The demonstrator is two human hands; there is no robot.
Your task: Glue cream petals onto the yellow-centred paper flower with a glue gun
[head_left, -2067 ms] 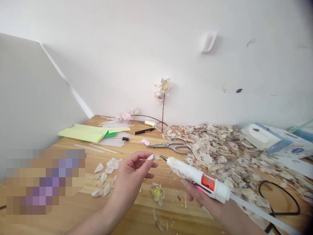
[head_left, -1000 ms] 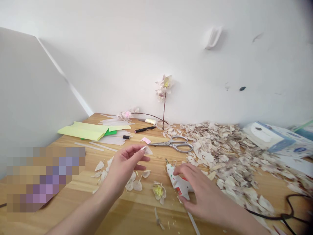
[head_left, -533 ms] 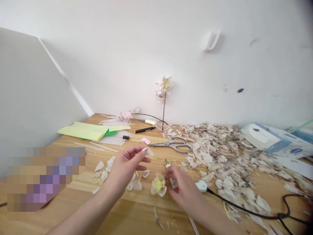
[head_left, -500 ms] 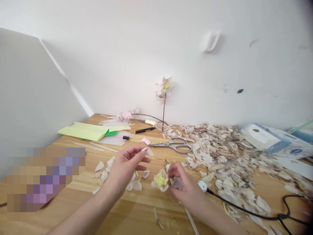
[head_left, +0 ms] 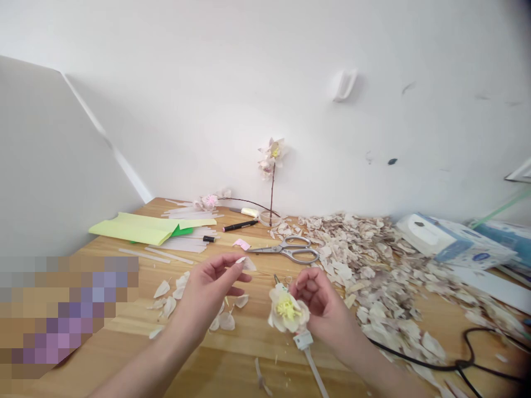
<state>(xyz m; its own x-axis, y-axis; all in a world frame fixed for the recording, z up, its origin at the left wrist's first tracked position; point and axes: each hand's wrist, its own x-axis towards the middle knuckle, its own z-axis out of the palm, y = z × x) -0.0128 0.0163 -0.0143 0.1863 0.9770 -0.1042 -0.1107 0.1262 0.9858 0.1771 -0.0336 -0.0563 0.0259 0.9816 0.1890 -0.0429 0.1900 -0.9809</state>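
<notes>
Head view: hands apart at lower centre, the left hand (head_left: 203, 293) pinching a pale cream petal (head_left: 248, 264), the right hand (head_left: 323, 304) lifting a cream artificial flower with yellow stamens (head_left: 287, 310) steadily above the honey-coloured wooden tabletop (head_left: 249, 354).

On the pale wooden table (head_left: 232, 359), a long heap of cream papery petals (head_left: 357, 271) spreads across the right side, with a white-and-blue cardboard tissue box (head_left: 448, 240) behind it at the far right. Steel scissors (head_left: 286, 251) lie just left of the heap. Further left sits folded yellow-green paper (head_left: 136, 229), with loose cream petals (head_left: 166, 298) in front of it. A thin-stemmed cream flower (head_left: 271, 155) stands at the back, before the white wall (head_left: 166, 110).
</notes>
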